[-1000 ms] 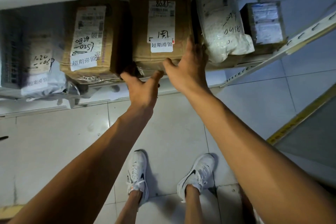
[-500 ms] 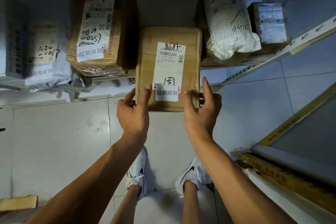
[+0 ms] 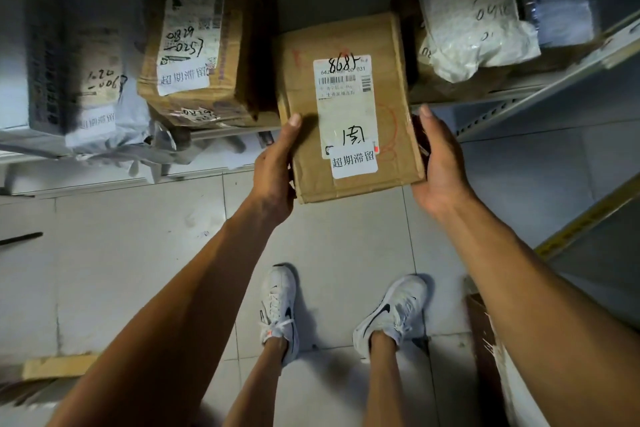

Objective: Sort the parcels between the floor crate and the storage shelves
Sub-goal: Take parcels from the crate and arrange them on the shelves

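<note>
A flat brown cardboard parcel [image 3: 377, 114] with a white label marked 8685 is held in front of the shelf, its near end out over the floor. My left hand [image 3: 275, 166] grips its left edge, thumb on top. My right hand [image 3: 440, 163] grips its right edge, fingers under the side. On the shelf [image 3: 540, 87] behind it stand another brown box [image 3: 239, 35] marked 0257, a grey bag parcel [image 3: 93, 94] at the left, and a white padded bag [image 3: 474, 17] at the right.
A small wrapped parcel [image 3: 557, 0] sits at the far right of the shelf. A gap lies on the shelf behind the held parcel. My two white shoes [image 3: 346, 312] stand on grey floor tiles. A cardboard edge [image 3: 485, 333] shows at the lower right, a flat cardboard piece [image 3: 59, 366] at the lower left.
The parcel stood on the shelf between the brown box and the white bag. Both hands took hold of it and drew it out and down toward me.
</note>
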`<state>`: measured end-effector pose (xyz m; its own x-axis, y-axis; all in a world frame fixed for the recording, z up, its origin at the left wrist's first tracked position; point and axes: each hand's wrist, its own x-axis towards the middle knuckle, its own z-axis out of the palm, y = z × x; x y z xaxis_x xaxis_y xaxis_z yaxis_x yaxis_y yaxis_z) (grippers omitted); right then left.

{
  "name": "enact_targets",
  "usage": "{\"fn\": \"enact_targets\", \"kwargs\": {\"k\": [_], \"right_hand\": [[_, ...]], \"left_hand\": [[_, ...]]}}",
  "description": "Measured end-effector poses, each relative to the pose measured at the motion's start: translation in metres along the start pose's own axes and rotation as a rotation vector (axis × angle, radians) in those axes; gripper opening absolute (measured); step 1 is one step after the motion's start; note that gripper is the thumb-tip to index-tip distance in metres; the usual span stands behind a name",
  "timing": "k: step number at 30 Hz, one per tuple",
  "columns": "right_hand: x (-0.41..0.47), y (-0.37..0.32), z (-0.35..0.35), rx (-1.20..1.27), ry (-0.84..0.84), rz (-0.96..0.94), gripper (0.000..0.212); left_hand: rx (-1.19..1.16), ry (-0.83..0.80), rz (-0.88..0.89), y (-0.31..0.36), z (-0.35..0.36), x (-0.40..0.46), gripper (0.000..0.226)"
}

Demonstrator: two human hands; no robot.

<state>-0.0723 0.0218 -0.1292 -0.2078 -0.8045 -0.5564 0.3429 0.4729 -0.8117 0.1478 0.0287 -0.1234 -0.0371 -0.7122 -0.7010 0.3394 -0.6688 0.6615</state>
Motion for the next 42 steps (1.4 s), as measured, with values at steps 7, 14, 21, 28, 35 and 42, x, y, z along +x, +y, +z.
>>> {"fn": "enact_targets", "kwargs": {"k": [7, 14, 21, 28, 35, 42], "right_hand": [[0.017, 0.004, -0.025, -0.208, -0.196, 0.042, 0.070], [-0.022, 0.028, -0.058, -0.378, -0.369, 0.166, 0.102], [-0.107, 0.064, -0.081, -0.223, -0.240, 0.258, 0.064], [-0.213, 0.112, -0.103, 0.078, 0.087, 0.268, 0.096], [-0.331, 0.174, -0.145, 0.343, 0.382, 0.192, 0.089], [-0.457, 0.267, -0.186, 0.657, 0.723, 0.128, 0.077]], "left_hand": [[0.055, -0.039, -0.008, -0.006, -0.015, -0.003, 0.098], [0.154, -0.045, -0.063, -0.029, -0.046, -0.024, 0.076], [0.405, -0.283, -0.126, -0.031, -0.059, -0.045, 0.083], [0.701, -0.574, -0.198, -0.040, -0.024, -0.061, 0.082], [0.977, -0.783, -0.312, -0.115, 0.038, -0.096, 0.092], [1.234, -1.101, -0.414, -0.232, 0.088, -0.169, 0.075]]}}
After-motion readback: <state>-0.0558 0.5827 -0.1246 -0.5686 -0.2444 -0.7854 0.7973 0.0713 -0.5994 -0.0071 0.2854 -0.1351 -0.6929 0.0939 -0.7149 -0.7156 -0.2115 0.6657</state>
